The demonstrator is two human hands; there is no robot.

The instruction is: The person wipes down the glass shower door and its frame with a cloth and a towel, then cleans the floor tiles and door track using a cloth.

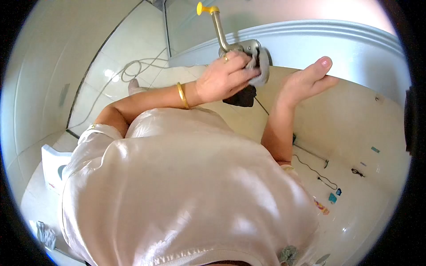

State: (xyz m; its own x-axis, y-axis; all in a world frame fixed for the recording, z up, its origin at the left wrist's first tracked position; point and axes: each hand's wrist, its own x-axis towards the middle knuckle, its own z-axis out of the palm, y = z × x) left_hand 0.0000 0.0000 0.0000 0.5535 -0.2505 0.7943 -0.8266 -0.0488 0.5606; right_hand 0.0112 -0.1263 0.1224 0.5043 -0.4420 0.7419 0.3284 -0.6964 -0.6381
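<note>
My left hand [228, 77], with a ring and a gold bracelet, is wrapped round a grey cloth [262, 71]. It presses the cloth against the base of a metal handle [219, 31] that has a yellow tip. The handle sits on the edge of a pale blue panel that looks like a door [293, 40]. My right hand [310, 80] is held to the right with its thumb and visible fingers stretched out, near the lower edge of the panel. It holds nothing that I can see; whether it touches the panel I cannot tell.
A dark item [242, 97] is below the cloth. A loose cable [133, 68] lies coiled on the tiled floor at the left. A white plastic object [55, 164] stands beside my left sleeve. Cords and small packets [333, 198] are at the right.
</note>
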